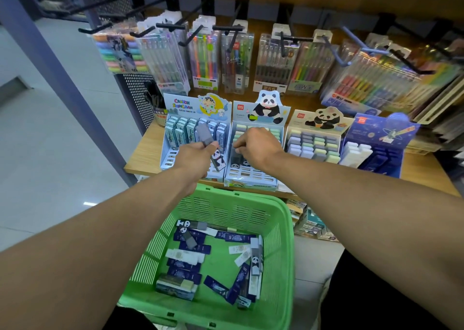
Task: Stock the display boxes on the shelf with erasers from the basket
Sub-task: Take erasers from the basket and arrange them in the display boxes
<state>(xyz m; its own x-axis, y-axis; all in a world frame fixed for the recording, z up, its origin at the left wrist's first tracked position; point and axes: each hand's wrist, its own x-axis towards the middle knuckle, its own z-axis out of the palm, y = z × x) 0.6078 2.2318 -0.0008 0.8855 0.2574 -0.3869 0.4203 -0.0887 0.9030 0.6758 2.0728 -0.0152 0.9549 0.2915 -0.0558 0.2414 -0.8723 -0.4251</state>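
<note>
Basket [283, 219], green plastic, at lower centre of the frame, with loose erasers [187, 259] scattered on its floor: dark blue sleeves, white ones, a few with a panda print. Above it, at mid-frame, wooden shelf [144, 149] bearing four display boxes in a row. Leftmost, Crayon Shin-chan box [173, 108], mostly filled with pale blue erasers. Next, tall panda box [281, 115], green and pale erasers in its back rows, empty slots along the front. Further right, low panda box [296, 121] with grey, green and yellow erasers, then dark blue space box [371, 126] at the right, white erasers at its left side.

Left hand [193, 154], just left of centre, fingers curled round a grey panda-sleeved eraser [209, 144], held tilted over the gap between the two left boxes. Right hand [261, 145], just right of centre, over the tall panda box, fingertips pinching a dark eraser [236, 157] standing in a front slot; exact grip partly hidden by the knuckles.

Pen packs [204, 61] on black hooks across the top of the frame.
</note>
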